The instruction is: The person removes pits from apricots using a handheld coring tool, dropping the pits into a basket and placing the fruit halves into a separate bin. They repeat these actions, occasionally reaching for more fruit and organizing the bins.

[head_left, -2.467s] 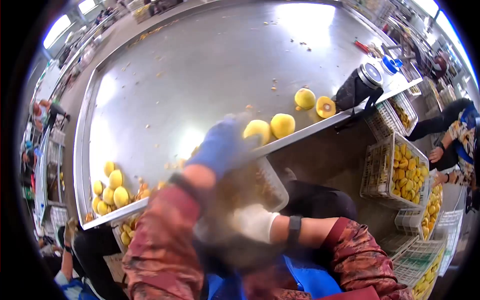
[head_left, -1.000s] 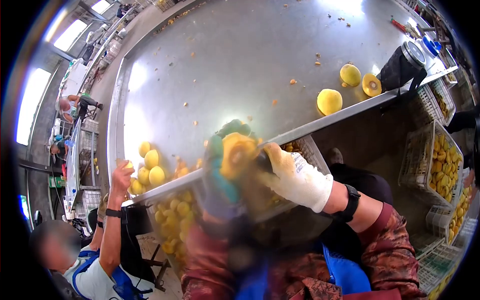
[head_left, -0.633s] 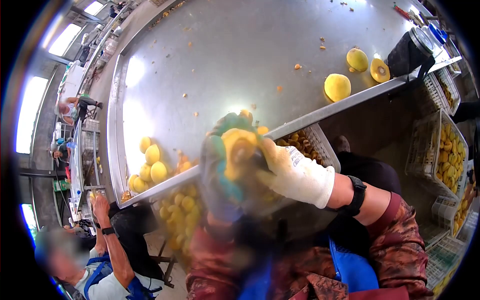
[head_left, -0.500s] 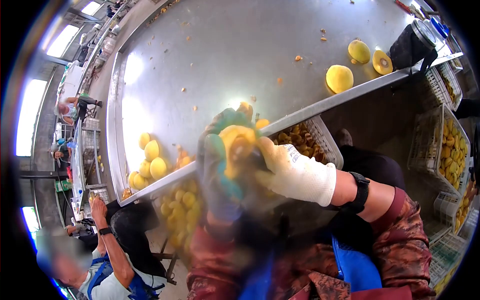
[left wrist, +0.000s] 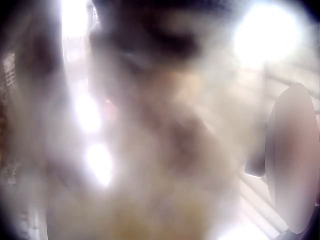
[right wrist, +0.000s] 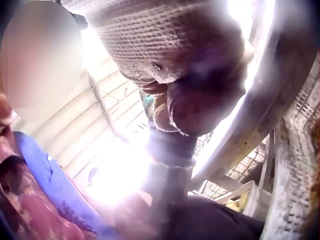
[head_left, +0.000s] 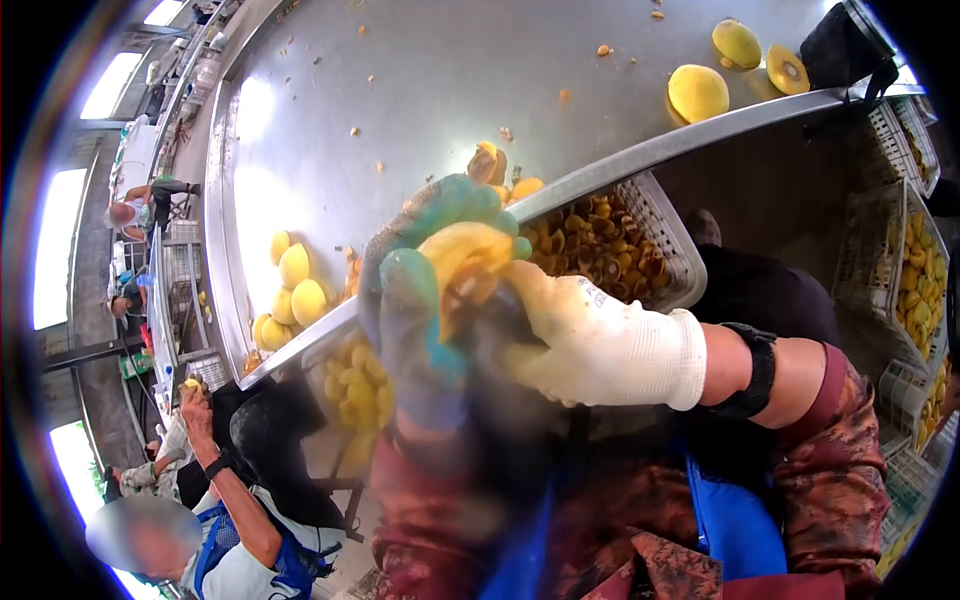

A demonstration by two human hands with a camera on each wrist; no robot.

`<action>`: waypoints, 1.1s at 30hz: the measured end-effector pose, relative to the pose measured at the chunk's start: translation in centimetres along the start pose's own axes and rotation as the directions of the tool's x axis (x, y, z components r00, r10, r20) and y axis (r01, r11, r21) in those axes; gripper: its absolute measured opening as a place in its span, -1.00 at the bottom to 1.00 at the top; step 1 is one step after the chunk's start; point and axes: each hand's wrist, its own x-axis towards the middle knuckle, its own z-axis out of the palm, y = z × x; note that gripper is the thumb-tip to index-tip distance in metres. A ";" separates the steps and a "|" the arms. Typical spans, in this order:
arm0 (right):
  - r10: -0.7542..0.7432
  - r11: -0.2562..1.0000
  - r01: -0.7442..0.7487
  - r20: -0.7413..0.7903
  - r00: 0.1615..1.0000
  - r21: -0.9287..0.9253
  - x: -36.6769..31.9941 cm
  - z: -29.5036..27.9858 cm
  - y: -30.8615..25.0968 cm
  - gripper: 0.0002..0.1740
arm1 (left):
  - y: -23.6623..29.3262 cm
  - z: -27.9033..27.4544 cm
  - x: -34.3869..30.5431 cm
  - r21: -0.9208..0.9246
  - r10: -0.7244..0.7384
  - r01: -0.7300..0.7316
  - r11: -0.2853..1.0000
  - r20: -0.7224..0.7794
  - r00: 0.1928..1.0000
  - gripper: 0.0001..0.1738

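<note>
In the head view my left hand (head_left: 400, 280), in a blue-and-teal glove, grips a cut yellow peach (head_left: 465, 245) just in front of the table edge. Its brown-orange centre faces my right hand (head_left: 610, 340), which wears a white knit glove and has its fingertips right at the fruit. From the right wrist, the white-gloved fingers curl round a dark-handled tool (right wrist: 172, 175); its working end is hidden. Past the left fingers, small peach pieces (head_left: 490, 165) lie on the metal table (head_left: 420, 100). The left wrist view is too blurred to show the hand.
Below the table edge a white crate (head_left: 685, 250) holds brown-orange scraps. Whole peaches (head_left: 697, 95) and a black container (head_left: 845, 45) stand at right, more peaches (head_left: 295, 265) at left. A seated person (head_left: 230, 520) works at left; filled crates (head_left: 890, 270) stand right.
My left hand has come back from the table edge with one of two peaches there. Both hands have met at the fruit, whose cut face has turned. The head view has shifted.
</note>
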 end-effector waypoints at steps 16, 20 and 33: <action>0.149 0.973 -0.158 0.065 0.987 0.168 0.0 0.3 -0.4 -0.65 | 0.2 -0.5 -0.3 -0.107 -0.138 0.143 0.984 0.056 0.989 -0.26; -0.111 0.988 0.089 -0.186 0.976 -0.124 0.4 1.1 1.3 -0.55 | -0.5 -0.8 0.6 0.076 -0.042 0.036 0.996 0.076 0.996 -0.38; -0.122 0.992 0.121 -0.410 0.904 -0.028 1.7 -1.7 0.3 -0.58 | -0.6 -0.2 2.4 -0.250 -0.261 0.217 0.944 -0.158 0.952 -0.41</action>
